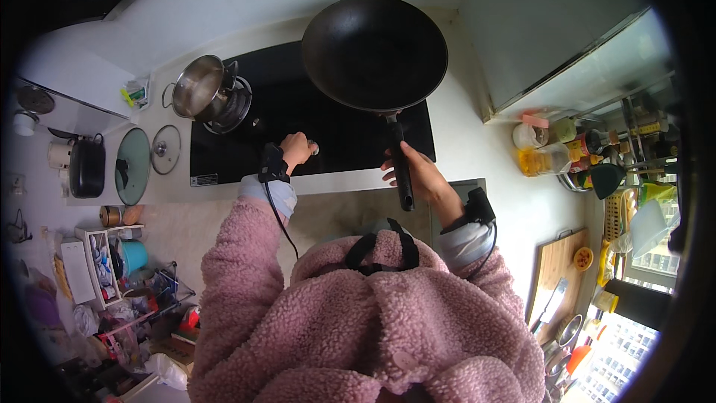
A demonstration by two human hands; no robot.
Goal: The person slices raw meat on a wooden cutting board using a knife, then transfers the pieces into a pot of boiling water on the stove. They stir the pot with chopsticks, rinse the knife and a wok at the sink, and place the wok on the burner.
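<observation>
A black wok-like frying pan (373, 52) sits over the right side of the black glass gas hob (276, 104), its handle pointing toward me. My right hand (421, 175) is at that handle, fingers passing beneath it and showing on its left side, the thumb lying along its right. The hold looks loose. At the hob's front edge, my left hand (297, 151) is closed on a small silvery control knob (314, 148), mostly covered by the fingers. A steel pot (200, 88) stands tilted in view at the left burner (230, 108).
Two glass lids, one large and green-tinted (133, 166) and one smaller (165, 149), lie left of the hob. Bottles and jars (548, 158) crowd the right side, near a wooden cutting board (556, 276) with a knife. A cluttered shelf (104, 265) stands lower left.
</observation>
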